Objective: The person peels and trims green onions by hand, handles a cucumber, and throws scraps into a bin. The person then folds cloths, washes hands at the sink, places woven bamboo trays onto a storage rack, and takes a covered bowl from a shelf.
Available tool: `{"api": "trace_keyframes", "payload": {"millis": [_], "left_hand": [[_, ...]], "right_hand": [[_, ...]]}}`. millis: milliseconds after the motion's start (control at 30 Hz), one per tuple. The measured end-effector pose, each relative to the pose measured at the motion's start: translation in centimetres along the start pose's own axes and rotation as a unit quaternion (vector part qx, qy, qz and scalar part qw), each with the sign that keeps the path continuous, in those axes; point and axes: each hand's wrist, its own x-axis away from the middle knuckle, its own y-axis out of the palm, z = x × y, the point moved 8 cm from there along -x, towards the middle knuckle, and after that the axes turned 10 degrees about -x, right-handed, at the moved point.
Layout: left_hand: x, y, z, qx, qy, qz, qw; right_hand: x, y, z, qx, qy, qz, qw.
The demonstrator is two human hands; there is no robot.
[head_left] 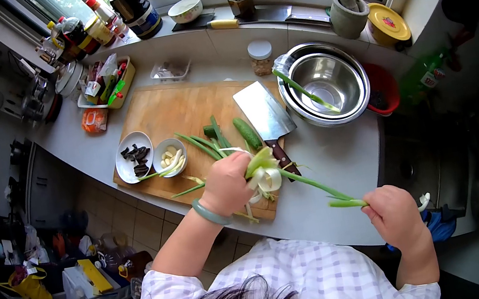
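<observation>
My left hand point(229, 183), with a pale green bangle point(210, 212) at the wrist, is closed around green onions point(263, 171) above the front edge of the wooden cutting board point(172, 107). My right hand point(396, 215) is off to the right, its fingers pinched on the end of a long green onion stalk point(315, 186) that stretches toward the left hand. A cleaver point(263, 110) lies on the board's right side, its handle partly behind the onions. Beside it is a cucumber point(247, 133). A bowl of garlic cloves point(171, 158) and a plate of dark strips point(136, 158) sit to the left.
Nested steel bowls point(324, 81) stand at right, with a green stalk point(304, 91) lying across them. A red basin point(381, 88) is partly behind them. Near the wall stand a lidded jar point(261, 57) and a plastic tray point(170, 70). A knife point(268, 15) lies on the windowsill.
</observation>
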Motion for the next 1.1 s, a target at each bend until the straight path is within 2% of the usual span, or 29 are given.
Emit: {"api": "trace_keyframes", "payload": {"millis": [33,133,167,267,333,400,500,567,633,700,833,933,967,1100], "left_hand": [[0.6,-0.3,-1.7,0.079,-0.085,0.005,0.993],[3.6,-0.2,-5.5,0.177,-0.218,0.074,0.957],[3.6,-0.5,-5.0,0.197,-0.217,0.029,0.956],[6.3,-1.8,-8.2,0.244,-0.319,0.146,0.904],[8.8,-5.6,-13.2,0.377,-0.426,0.270,0.777],[9.2,-9.2,-13.5,0.440,-0.379,0.297,0.758],[8.9,-12.2,-11.7,0.516,-0.318,0.251,0.755],[8.4,-14.2,-10.3,0.550,-0.255,0.238,0.759],[7.9,-15.4,-9.2,0.571,-0.221,0.228,0.757],[7.7,-16.1,-8.5,0.551,-0.216,0.235,0.771],[7.1,-15.9,-8.2,0.571,-0.176,0.202,0.776],[7.1,-15.4,-8.9,0.567,-0.144,0.194,0.788],[7.2,-15.3,-9.2,0.537,-0.151,0.205,0.804],[6.9,-12.8,-9.0,0.537,-0.222,0.181,0.794]], "right_hand": [[0.0,1.3,-0.9,-0.006,-0.022,-0.021,1.000],[-0.3,3.2,-2.3,-0.016,-0.052,-0.033,0.998],[-0.5,3.2,-2.1,-0.019,-0.053,-0.030,0.998],[-0.5,2.8,-1.3,-0.049,-0.050,0.000,0.998],[0.8,1.8,1.7,-0.101,-0.009,0.058,0.993],[1.9,2.4,7.5,-0.294,0.206,0.068,0.931],[-1.5,4.4,8.9,-0.474,0.223,0.068,0.849],[-4.7,6.7,8.1,-0.609,0.200,0.054,0.766],[-8.0,9.4,5.7,-0.691,0.217,0.011,0.689],[-11.1,12.6,4.1,-0.726,0.229,-0.049,0.646],[-15.9,18.7,4.7,-0.741,0.247,-0.067,0.621],[-17.8,19.4,4.9,-0.757,0.254,-0.048,0.600],[-18.2,19.5,5.0,-0.762,0.258,-0.039,0.593],[-19.7,17.4,4.9,-0.799,0.245,0.006,0.549]]}}
